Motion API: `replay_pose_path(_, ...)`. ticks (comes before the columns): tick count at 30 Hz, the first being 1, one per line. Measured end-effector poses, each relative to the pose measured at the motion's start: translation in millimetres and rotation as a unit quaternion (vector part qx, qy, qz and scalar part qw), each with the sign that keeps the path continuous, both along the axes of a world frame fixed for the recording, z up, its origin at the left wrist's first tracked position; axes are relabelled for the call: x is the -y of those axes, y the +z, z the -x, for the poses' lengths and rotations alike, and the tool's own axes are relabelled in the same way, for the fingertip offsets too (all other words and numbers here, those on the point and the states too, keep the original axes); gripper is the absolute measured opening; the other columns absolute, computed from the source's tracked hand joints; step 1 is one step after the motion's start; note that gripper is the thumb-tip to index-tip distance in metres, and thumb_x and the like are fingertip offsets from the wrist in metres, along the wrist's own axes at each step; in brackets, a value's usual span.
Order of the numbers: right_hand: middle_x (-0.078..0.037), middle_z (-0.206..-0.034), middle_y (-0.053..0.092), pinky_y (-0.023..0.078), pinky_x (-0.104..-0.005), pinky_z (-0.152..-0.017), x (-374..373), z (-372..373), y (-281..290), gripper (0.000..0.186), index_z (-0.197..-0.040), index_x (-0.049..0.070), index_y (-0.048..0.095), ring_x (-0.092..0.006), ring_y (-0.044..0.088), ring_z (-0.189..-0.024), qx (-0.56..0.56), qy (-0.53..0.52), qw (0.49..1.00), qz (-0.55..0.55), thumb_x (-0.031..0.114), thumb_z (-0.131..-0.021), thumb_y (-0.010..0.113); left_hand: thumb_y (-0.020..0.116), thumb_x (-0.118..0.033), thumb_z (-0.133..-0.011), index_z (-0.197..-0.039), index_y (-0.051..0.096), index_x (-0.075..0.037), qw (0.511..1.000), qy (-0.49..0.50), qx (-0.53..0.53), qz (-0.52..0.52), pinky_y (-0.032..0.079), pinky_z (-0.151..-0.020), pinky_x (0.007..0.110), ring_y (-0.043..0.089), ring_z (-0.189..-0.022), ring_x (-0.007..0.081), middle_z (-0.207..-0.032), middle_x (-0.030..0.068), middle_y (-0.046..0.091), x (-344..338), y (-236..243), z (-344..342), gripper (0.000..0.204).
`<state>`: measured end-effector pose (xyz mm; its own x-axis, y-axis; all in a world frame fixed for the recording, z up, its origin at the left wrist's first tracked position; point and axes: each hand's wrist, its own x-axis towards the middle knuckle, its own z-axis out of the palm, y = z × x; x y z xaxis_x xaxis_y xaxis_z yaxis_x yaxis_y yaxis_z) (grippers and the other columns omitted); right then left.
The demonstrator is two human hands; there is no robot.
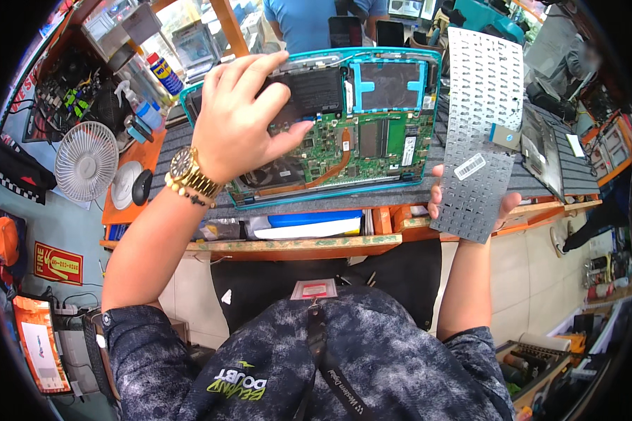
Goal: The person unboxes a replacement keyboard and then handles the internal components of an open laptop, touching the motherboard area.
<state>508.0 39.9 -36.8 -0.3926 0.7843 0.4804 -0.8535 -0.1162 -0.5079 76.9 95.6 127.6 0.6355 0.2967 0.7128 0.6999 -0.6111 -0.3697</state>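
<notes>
An opened laptop base [393,133] with a teal rim lies on the bench before me, its green circuit board, copper heat pipe and black battery [312,93] exposed. Over its left part spreads my left hand [242,112], thumb and fingers apart; the index fingertip reaches the far rim, and whether it touches is hard to tell. The hand hides part of the fan and battery. To the right of the base, my right hand [507,209] grips a long laptop keyboard [479,105] by its near end. Its metal back, bearing a white label [469,167], faces me.
At left stand a white fan [86,161], a spray bottle [139,105] and a blue-yellow spray can [164,74]. A dark laptop panel [543,158] lies on the right of the striped mat. Below the bench's front edge is an open drawer [309,228]. A person in blue [305,24] is beyond the bench.
</notes>
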Motion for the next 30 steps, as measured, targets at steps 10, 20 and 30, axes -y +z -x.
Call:
replay_pose_path(10, -0.044, -0.165, 0.048, 0.065, -0.0612, -0.087, 2.3, 2.8, 6.8, 0.129, -0.182, 0.016, 0.027, -0.0515, 0.070, -0.119, 0.003, -0.039, 0.999, 0.004, 0.084, -0.089, 0.084, 0.097, -0.036, -0.089, -0.147, 0.068, -0.003, 0.951, 0.109, 0.029, 0.289, 0.058, -0.108, 0.051, 0.075, -0.122, 0.0428, -0.130, 0.0217, 0.080, -15.4, 55.0, 1.6, 0.073)
replay_pose_path(20, -0.038, -0.166, 0.051, 0.063, -0.0612, -0.091, -2.4, -1.3, 11.5, 0.125, -0.184, 0.021, 0.024, -0.0481, 0.069, -0.124, 0.004, -0.049, 0.999, -0.008, 0.085, -0.092, 0.079, 0.099, -0.029, -0.087, -0.122, 0.081, 0.002, 0.893, 0.088, -0.003, 0.441, 0.061, -0.095, 0.047, 0.080, -0.103, 0.0409, -0.107, 0.0256, 0.083, -26.1, 88.1, 4.6, 0.051)
replay_pose_path(30, -0.039, -0.169, 0.047, 0.064, -0.0609, -0.093, -1.5, -11.3, 10.7, 0.123, -0.185, 0.019, 0.022, -0.0478, 0.069, -0.125, 0.018, -0.056, 0.998, -0.010, 0.086, -0.096, 0.076, 0.100, -0.022, -0.085, -0.116, 0.078, 0.002, 0.868, 0.017, -0.039, 0.495, 0.060, -0.091, 0.041, 0.077, -0.092, 0.0334, -0.099, 0.0191, 0.081, -30.8, 102.7, 20.0, 0.045)
